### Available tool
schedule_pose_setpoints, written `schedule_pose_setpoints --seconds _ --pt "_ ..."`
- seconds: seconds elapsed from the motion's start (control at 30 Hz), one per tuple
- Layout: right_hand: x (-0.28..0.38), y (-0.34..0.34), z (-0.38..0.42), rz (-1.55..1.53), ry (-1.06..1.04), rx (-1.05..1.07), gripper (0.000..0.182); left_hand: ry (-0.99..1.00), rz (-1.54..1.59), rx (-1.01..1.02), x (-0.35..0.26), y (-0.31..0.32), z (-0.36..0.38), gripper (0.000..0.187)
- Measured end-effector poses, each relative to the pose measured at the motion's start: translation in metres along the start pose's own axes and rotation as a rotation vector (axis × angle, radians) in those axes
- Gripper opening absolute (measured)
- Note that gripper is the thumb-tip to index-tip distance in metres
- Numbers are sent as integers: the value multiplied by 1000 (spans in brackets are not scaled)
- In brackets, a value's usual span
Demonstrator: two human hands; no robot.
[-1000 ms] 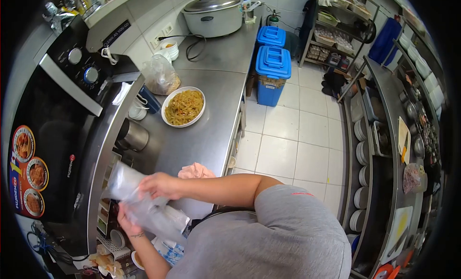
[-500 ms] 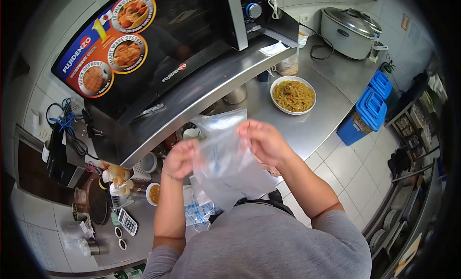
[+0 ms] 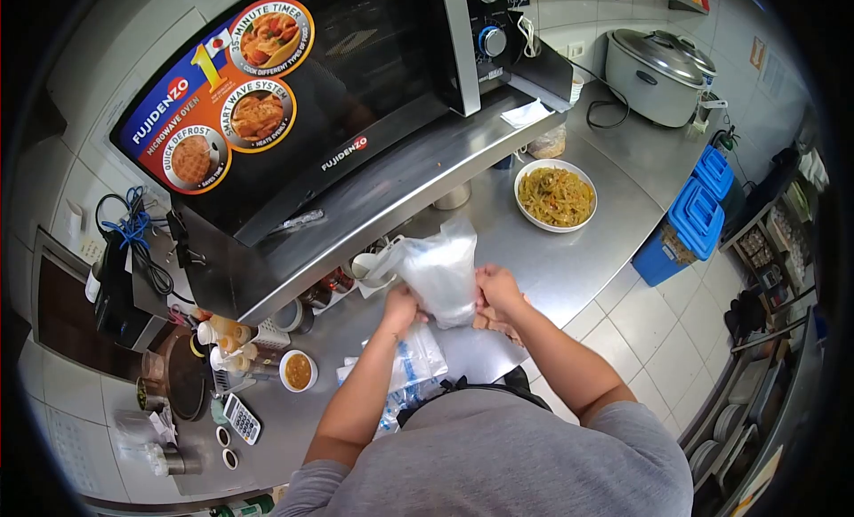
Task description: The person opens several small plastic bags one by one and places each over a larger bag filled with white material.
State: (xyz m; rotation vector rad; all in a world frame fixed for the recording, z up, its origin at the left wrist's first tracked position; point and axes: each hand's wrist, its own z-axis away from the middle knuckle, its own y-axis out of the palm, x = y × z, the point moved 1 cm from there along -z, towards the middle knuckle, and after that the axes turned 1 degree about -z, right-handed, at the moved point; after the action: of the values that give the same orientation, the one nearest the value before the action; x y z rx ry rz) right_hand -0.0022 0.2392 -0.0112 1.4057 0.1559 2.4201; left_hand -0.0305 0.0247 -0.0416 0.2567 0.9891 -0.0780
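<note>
A clear plastic bag [image 3: 442, 272] hangs above the steel counter, puffed out and held between both hands. My left hand [image 3: 402, 309] is closed on its lower left edge. On the right side, my right hand [image 3: 498, 288] pinches the bag's edge. Beneath the hands lies a stack of flat plastic bags with blue print [image 3: 418, 357]. Brownish pieces that I cannot identify [image 3: 498, 325] show below my right hand, partly hidden by it. Beyond the bag stands a white bowl of noodles [image 3: 556, 195].
A microwave oven [image 3: 356, 81] rests on a raised steel shelf [image 3: 400, 192] over the counter. A bowl of brown sauce [image 3: 298, 372], a calculator [image 3: 242, 419] and squeeze bottles [image 3: 229, 335] are at left. A rice cooker [image 3: 654, 77] sits at far right, above blue bins [image 3: 689, 219].
The bag has gone from stretched flat to puffed out. Both hands have moved lower in the scene, the left one also to the right. The view has shifted slightly.
</note>
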Motion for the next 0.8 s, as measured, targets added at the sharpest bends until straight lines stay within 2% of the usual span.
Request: schedule_pose_setpoints --seconds 0.07,0.2,0.3,0.33,0.4,0.47,0.53,0.57,0.6,0.67,0.73,0.8 --pt "18 4 -7 217 -149 38 16 239 -347 -150 -27 18 2 24" --pt "21 9 -44 400 -150 -34 22 46 -169 -77 -30 30 -15 26" --pt "24 4 -59 354 -83 -13 20 42 -134 -63 -23 36 -22 27" --pt "27 2 -62 391 -4 63 17 33 -120 -76 -22 35 -23 27" --pt "29 2 -65 440 85 155 15 -176 -126 -22 -22 36 -20 26" --pt "34 0 -68 482 177 167 17 -132 -132 -62 -18 39 -12 24" --pt "16 -7 -89 446 174 218 16 317 -306 -111 -12 44 -1 35" --pt "12 -9 -100 388 167 261 16 330 -299 -121 -4 49 1 35" --pt "15 -8 -105 395 161 269 16 508 -284 -111 5 56 5 43" --pt "5 -6 -106 306 204 242 14 666 -249 -112 20 69 9 52" --pt "15 -2 -88 307 190 187 14 684 -349 -307 10 89 16 56" --pt "16 -13 -86 115 327 277 14 709 -400 -353 9 95 9 50"
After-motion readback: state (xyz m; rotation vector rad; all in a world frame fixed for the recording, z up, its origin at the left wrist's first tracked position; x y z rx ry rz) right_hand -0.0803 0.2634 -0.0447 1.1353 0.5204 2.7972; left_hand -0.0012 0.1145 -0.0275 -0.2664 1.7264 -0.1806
